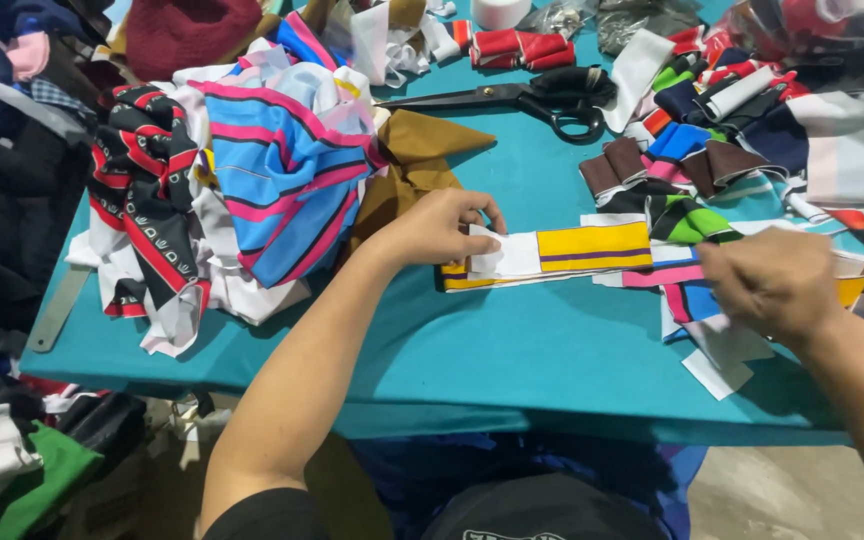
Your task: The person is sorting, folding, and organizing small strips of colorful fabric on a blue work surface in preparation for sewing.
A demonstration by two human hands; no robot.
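Yellow-white knit strip (pixel 562 252) pinched in left hand (pixel 437 228) grip (on teal table (pixel 512 350)); right hand (pixel 772 283) grip closed on strip's far end.

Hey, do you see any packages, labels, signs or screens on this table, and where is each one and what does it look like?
White label tab: under the left hand fingertips, on the white end of the yellow-and-purple knit strip; small, rectangular.
Clear plastic bags: far edge of the teal table, crumpled; contents unclear.
No signs or screens.
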